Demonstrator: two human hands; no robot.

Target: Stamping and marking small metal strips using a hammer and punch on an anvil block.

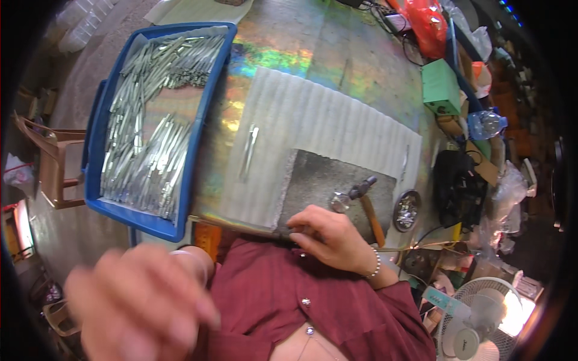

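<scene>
My left hand (144, 304) is raised close to the camera at the lower left, its fingers bent and smeared by motion. At the front edge of a dark grey slab (319, 180) is my right hand (328, 237), fingers loosely curled, with a gap by the thumb and nothing visible in it. Just beyond it on the slab lie a hammer (372, 219) with a wooden handle and a small clear, shiny round object (340, 201). A slim silver metal piece (248, 150) rests on the white foam sheet (325, 108). Right of the slab sits a round dark dish (407, 224) of small shiny parts.
A blue tray (194, 138) with many slim silver pieces stands at the left. A green box (441, 87), a water bottle (486, 124) and a black bag (460, 186) crowd the right side. A fan (475, 325) stands lower right, a brown chair (60, 159) at left.
</scene>
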